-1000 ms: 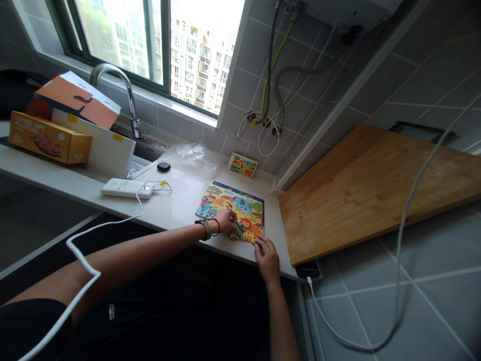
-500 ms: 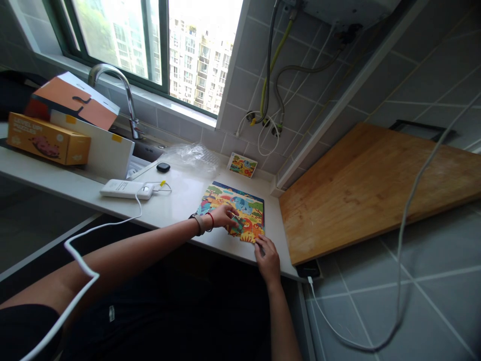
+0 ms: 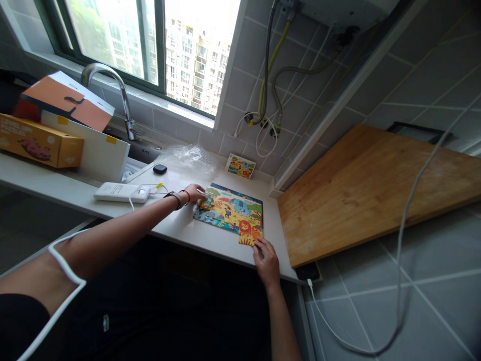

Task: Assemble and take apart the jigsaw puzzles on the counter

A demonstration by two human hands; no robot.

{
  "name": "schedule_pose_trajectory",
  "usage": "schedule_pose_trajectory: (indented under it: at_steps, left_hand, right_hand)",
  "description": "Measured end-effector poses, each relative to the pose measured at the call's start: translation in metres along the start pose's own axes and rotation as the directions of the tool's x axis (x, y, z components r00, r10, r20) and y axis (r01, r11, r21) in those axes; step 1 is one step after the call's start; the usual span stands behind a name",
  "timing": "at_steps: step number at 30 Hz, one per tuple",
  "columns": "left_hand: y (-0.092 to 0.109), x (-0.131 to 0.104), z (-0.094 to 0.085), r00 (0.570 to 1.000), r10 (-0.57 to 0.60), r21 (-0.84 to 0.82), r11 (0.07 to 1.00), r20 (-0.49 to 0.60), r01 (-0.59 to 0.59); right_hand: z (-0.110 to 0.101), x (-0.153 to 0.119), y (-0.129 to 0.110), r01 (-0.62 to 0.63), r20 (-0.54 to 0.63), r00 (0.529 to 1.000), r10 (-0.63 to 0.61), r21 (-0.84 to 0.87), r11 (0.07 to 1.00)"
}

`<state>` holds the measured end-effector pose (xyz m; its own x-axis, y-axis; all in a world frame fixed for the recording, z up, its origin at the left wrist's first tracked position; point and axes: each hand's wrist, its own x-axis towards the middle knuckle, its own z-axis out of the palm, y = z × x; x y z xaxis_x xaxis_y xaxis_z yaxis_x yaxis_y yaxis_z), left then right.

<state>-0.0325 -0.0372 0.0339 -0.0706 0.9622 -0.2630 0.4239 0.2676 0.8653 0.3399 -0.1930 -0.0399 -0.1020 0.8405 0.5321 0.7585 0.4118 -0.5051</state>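
A colorful animal puzzle (image 3: 233,205) lies on the white counter, with elephants near its top right. Lion pieces (image 3: 246,233) jut past its lower right edge. My left hand (image 3: 195,193) is at the puzzle's upper left, its fingers pinching a puzzle piece (image 3: 206,201) over that corner. My right hand (image 3: 266,255) rests at the lower right beside the lion pieces, with fingertips on their edge; its fingers are bent and close together, and anything under them is hidden.
A picture card (image 3: 240,166) leans at the wall behind the puzzle. Left are clear plastic wrap (image 3: 191,158), a black case (image 3: 160,169), a white power strip (image 3: 122,192) and an orange box (image 3: 41,143). A wooden board (image 3: 376,190) stands right.
My left hand has moved left and back from the puzzle's lower middle to its upper left, uncovering the middle. My right hand has barely moved. The view has shifted slightly.
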Motion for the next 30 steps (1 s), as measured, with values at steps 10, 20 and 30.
schedule_pose_trajectory:
  at_steps: [10,20,30]
  left_hand:
    - [-0.010,0.021,0.004,0.998,-0.062,0.106,0.992,-0.020,0.064]
    - [-0.003,0.018,0.000,0.993,-0.101,-0.031,0.994,0.065,0.103]
    - [0.012,0.015,0.007,0.989,-0.094,-0.155,0.982,0.118,0.111]
  right_hand:
    - [0.000,0.000,0.000,-0.003,0.010,1.000,0.003,-0.021,1.000]
    - [0.001,-0.001,0.002,-0.024,0.013,1.000,0.024,-0.012,1.000]
    - [0.000,0.000,0.002,-0.026,0.023,0.999,0.027,-0.016,1.000]
